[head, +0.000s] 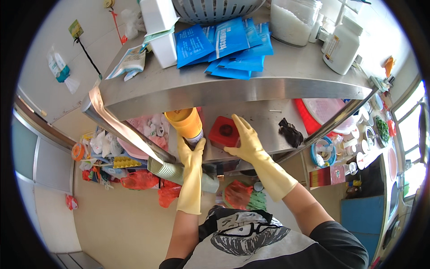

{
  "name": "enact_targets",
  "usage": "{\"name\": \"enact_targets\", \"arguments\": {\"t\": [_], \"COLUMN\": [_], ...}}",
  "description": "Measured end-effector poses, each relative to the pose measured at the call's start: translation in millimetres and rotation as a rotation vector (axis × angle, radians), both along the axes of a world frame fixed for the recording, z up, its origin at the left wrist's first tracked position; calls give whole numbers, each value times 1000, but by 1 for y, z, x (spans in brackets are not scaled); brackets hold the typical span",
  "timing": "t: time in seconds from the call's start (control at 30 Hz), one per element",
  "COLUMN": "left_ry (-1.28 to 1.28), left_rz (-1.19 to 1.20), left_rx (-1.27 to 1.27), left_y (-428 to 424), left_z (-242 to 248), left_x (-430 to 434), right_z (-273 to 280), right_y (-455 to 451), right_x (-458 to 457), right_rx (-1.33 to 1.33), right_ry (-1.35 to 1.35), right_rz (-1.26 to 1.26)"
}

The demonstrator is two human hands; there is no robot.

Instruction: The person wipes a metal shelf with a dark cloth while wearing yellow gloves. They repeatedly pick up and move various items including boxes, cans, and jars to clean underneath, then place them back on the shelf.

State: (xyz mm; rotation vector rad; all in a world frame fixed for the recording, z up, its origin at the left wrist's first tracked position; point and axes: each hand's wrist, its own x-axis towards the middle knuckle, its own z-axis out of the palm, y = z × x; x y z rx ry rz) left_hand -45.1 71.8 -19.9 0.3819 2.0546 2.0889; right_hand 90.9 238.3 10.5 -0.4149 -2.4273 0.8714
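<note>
Both of my hands wear long pale yellow rubber gloves and reach under the upper steel shelf. My left hand (190,153) grips the lower end of an orange cylindrical canister (185,122), which leans over the lower shelf; its far end is partly hidden by the shelf edge. Right of it, a red plastic box (223,131) with a dark round spot on top sits on the lower shelf. My right hand (247,139) is spread around the box's right side, thumb near the front corner and fingers at the far corner. Whether it touches the box I cannot tell.
Blue printed sachets (231,43), a glass jar of white grains (294,22) and a white bottle (342,47) stand on the upper steel shelf (292,67). A crumpled black plastic bag (290,132) and a red basin (304,116) lie right on the lower shelf. Steel posts (336,117) flank it.
</note>
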Motion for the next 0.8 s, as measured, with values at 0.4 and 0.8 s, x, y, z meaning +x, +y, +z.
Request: {"name": "enact_targets", "arguments": {"t": [0.4,0.8], "left_ry": [230,119], "left_rz": [178,291], "left_rx": [-36,88], "left_y": [0,2], "left_z": [-30,-15], "left_x": [-54,-79], "right_z": [10,-5], "right_y": [31,110], "right_x": [-43,123], "right_rx": [186,540], "right_ry": [-169,16], "right_rz": [175,-216]}}
